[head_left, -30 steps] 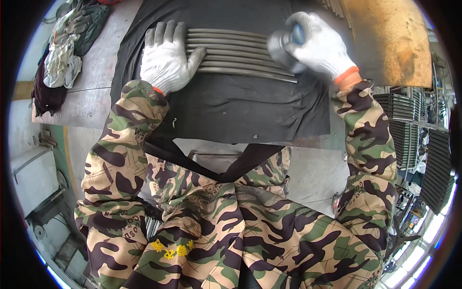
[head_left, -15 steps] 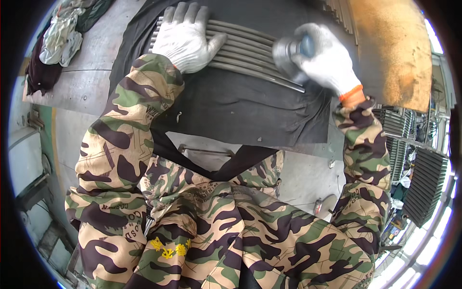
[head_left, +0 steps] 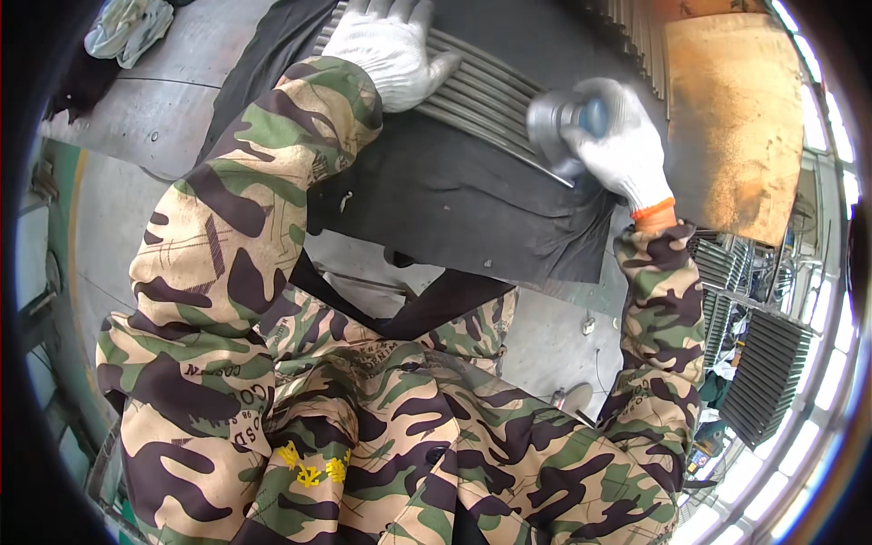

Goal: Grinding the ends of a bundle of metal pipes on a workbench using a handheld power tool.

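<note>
My left hand (head_left: 386,59) in a white knit glove lies flat across the far left part of a row of metal rods (head_left: 490,95), fingers stretched and thumb out to the side. The rods lie side by side on a black cloth (head_left: 445,200). At their right end my right hand (head_left: 627,136), gloved in white with an orange cuff, is closed round the blue part of a round silvery tool (head_left: 545,125). Motion smears the tool, so its exact kind does not show. It overlaps the rod ends; whether it touches them I cannot tell.
More rods (head_left: 636,41) lie at the far right of the cloth, beside a stained tan board (head_left: 736,118). Crumpled cloths (head_left: 127,32) sit on the table at far left. Racks of dark bars (head_left: 767,377) stand to the right, below table level.
The whole view has shifted and turned slightly, so the rods slant more steeply. My left hand stays flat on them. My right hand still grips the blurred tool near the rods' right end.
</note>
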